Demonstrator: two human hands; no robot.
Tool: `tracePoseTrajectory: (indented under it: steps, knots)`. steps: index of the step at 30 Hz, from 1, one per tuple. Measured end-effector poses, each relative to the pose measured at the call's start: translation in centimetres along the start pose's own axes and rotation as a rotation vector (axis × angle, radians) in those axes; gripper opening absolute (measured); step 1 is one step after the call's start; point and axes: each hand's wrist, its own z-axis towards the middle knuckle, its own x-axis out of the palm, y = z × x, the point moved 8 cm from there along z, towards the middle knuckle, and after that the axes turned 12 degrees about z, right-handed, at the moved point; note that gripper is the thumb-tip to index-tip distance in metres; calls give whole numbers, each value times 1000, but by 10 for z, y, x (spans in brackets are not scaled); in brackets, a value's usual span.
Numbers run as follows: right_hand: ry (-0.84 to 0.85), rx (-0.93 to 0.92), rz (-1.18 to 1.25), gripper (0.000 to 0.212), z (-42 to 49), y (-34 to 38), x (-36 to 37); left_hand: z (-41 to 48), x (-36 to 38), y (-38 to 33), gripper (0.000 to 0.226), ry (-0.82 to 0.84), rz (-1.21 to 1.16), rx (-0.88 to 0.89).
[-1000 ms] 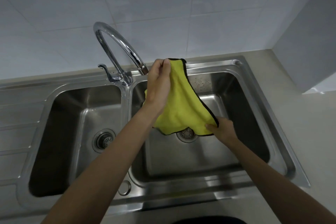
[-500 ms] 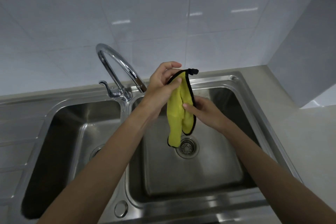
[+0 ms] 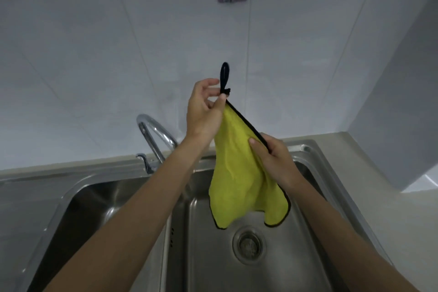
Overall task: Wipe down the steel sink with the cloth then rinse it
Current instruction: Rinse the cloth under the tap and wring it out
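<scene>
Over the steel sink (image 3: 296, 268), a limp yellow cloth (image 3: 239, 173), black-edged.

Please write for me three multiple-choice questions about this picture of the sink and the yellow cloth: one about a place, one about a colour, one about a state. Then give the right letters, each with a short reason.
1. Over what does the yellow cloth hang?
A. the left basin
B. the right basin
C. the counter

2. What colour is the loop at the cloth's top corner?
A. white
B. black
C. red

3. What does the left hand do?
A. grips the faucet
B. lies flat on the sink's rim
C. pinches the cloth's top corner

Answers:
1 B: the cloth's lower edge hangs above the right basin, near its drain.
2 B: the loop is plainly black, like the cloth's edging.
3 C: thumb and finger close on the corner just under the loop, while the right hand holds the cloth's edge lower down.
</scene>
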Motion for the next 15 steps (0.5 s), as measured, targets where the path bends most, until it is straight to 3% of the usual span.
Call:
tracePoseTrajectory:
  steps: [2,7,15]
  knots:
    - [-19,-15,11,20,12,10,-2,13,5,-6,21,7,-71,-73]
    - [-66,-50,49,17,45,40,-8,45,6,-43,11,-42,-139,-70]
    - [-140,-63,80,20,87,76,-19,107,7,-82,5,-114,-77,-34]
